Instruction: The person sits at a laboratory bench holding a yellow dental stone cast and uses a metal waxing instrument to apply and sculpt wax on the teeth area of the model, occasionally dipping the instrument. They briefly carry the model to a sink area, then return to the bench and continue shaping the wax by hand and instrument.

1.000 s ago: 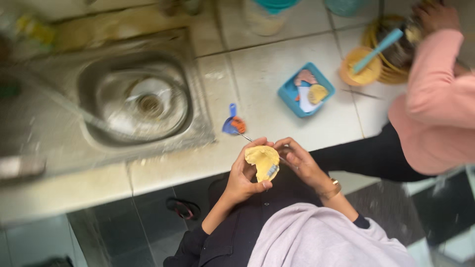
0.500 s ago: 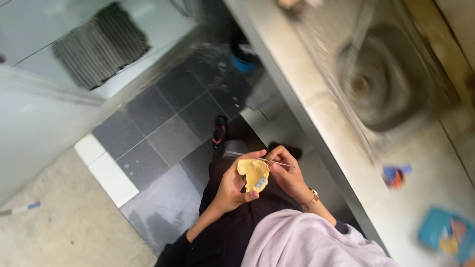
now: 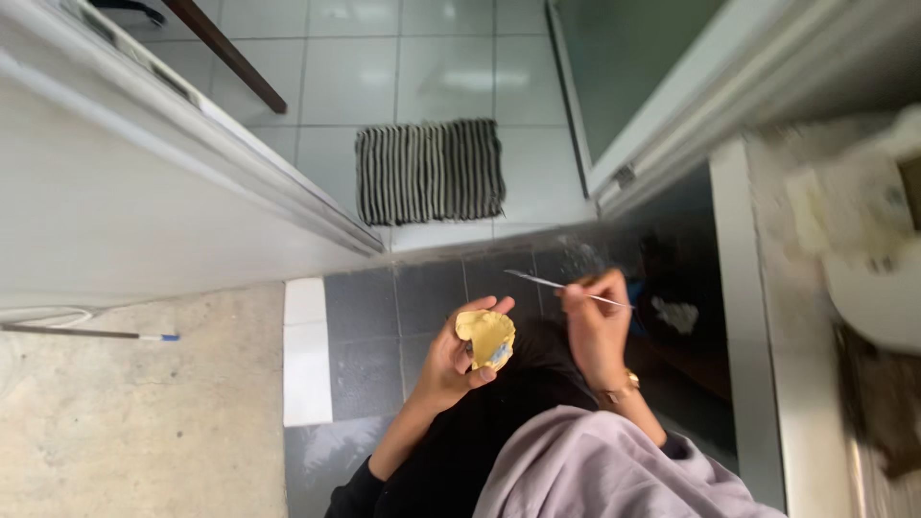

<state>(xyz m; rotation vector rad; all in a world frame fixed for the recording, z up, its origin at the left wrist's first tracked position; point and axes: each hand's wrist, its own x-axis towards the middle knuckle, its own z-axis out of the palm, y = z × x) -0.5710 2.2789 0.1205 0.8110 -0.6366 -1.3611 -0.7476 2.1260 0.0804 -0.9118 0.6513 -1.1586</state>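
Note:
My left hand (image 3: 451, 363) cups a yellow cast, shaped like a dental arch (image 3: 486, 338), with a small blue patch on it. My right hand (image 3: 597, 331) pinches a thin metal spatula-like tool (image 3: 556, 284) whose blade points left, above and apart from the cast. Both hands hover in front of my body over dark grey floor tiles. A lilac cloth (image 3: 614, 470) and black sleeves cover my arms and lap.
A striped grey mat (image 3: 430, 171) lies on white tiles beyond a sliding door track (image 3: 288, 206). A counter edge (image 3: 767, 317) runs down the right side. On the concrete at left a thin stick (image 3: 91, 333) lies. A dark pole (image 3: 225, 53) leans at top left.
The view has swung away from the sink counter toward the floor and doorway. My right hand has lifted the tool off the cast and drawn to the right.

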